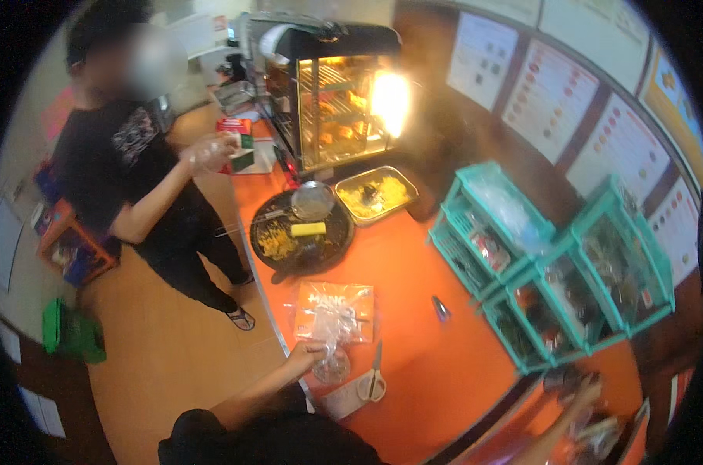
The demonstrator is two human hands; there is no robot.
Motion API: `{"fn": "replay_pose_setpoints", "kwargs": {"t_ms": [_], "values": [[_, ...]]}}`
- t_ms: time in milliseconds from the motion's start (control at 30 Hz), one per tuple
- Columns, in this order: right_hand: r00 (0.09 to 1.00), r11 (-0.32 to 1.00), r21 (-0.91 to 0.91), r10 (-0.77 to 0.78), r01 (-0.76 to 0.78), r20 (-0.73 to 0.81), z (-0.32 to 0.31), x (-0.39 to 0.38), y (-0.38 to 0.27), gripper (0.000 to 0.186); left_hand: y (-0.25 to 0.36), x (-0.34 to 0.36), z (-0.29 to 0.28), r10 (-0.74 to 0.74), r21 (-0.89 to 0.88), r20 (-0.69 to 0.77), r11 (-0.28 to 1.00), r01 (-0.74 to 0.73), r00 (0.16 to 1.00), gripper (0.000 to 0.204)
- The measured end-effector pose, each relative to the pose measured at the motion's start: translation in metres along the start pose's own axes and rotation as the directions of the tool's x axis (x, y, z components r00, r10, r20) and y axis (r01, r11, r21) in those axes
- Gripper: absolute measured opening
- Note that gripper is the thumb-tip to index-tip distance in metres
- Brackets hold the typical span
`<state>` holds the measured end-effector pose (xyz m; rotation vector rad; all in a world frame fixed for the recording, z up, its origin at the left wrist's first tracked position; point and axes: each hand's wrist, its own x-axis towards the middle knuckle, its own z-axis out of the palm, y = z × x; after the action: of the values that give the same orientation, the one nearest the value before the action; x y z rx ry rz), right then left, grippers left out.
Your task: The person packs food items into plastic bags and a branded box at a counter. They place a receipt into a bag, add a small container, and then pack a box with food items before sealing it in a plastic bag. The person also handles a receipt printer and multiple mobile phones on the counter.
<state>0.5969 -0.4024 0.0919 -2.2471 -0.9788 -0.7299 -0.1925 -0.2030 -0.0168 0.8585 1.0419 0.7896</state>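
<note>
An orange counter [437, 364] runs through a small food stall, with menu boards on the wall behind it. The landmark here is the round black pan [301, 232] with yellow food in it. Nearer to the person than the pan lies an orange packet [351, 298], and on it a clear plastic bag [332, 322]. The left hand [305, 355] is closed on the lower end of this bag, just above the counter edge. White-handled scissors [375, 380] lie just right of this hand. The right hand [588, 391] is far to the right of the pan, at low teal crates [553, 271]; it is blurred, so I cannot tell whether its fingers are together or apart. Behind the pan stands a lit warming cabinet [336, 101], and to its left a co-worker in black [134, 163].
</note>
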Motion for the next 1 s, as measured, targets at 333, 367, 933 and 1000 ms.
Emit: {"fn": "replay_pose_setpoints", "kwargs": {"t_ms": [333,367,933,1000], "values": [[0.905,0.873,0.422,0.051,-0.246,0.422,-0.039,-0.166,-0.222,0.017,0.026,-0.002,0.008,-0.039,0.083,0.133,0.996,0.029,0.99,0.016],[0.73,0.908,0.312,-0.009,-0.28,0.683,-0.022,-0.194,-0.246,0.013,0.031,0.0,0.01,-0.047,0.099,0.135,0.995,0.033,0.99,0.015],[0.759,0.932,0.062,0.25,-0.356,0.602,0.014,-0.38,-0.371,0.024,0.016,0.03,-0.016,-0.092,0.339,0.316,0.941,-0.022,0.944,0.017],[0.9,0.975,0.01,0.199,-0.22,0.387,0.021,-0.393,-0.385,0.02,0.015,0.035,-0.022,-0.085,0.426,0.346,0.902,-0.076,0.934,0.018]]}}
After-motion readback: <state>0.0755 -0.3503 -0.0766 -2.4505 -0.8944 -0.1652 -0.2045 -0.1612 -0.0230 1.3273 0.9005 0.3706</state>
